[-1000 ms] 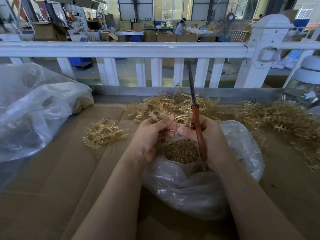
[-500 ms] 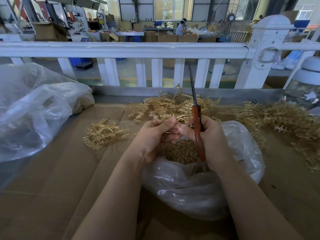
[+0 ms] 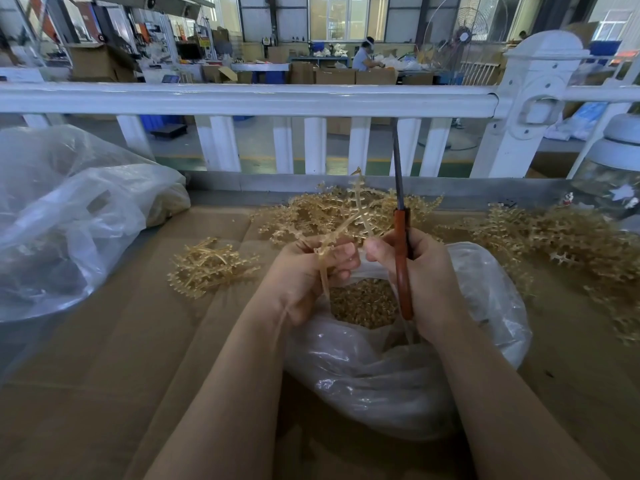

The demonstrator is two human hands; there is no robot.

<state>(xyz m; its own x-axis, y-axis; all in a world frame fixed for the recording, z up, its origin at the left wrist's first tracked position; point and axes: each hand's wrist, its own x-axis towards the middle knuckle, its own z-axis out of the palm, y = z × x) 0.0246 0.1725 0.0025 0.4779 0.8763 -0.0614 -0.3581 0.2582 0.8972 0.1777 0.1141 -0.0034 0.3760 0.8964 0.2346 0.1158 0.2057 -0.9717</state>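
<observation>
Left hand (image 3: 308,275) has its fingers curled around the lower stem of one golden plastic branch (image 3: 348,220), and I hold it just above the open mouth of the clear bag (image 3: 398,375). The branch is tilted, with its top leaning away from me. My right hand (image 3: 427,275) is closed around the orange handle of the scissors (image 3: 401,261). The blades look shut together and point straight up. The thumb of this hand comes very near to the left fingertips, where the stem is held.

I judge that the step is to take the small parts off the stem, so that they fall onto the loose pieces (image 3: 363,301) already in the bag. To do it well, I should pinch the stem close to the part I remove, so the thin plastic does not bend or spring. I should also work directly over the mouth of the bag, not beside it. The long blade stands near the top of the branch, and I must take care that it does not catch there.

Behind the bag lies a heap of branches (image 3: 322,209), with a wider heap (image 3: 554,244) at the right and a small bundle (image 3: 207,268) at the left. All of them rest on the cardboard-covered surface (image 3: 104,375). A large bag (image 3: 69,220) sits at the far left, and a white railing (image 3: 242,98) closes the far edge.
</observation>
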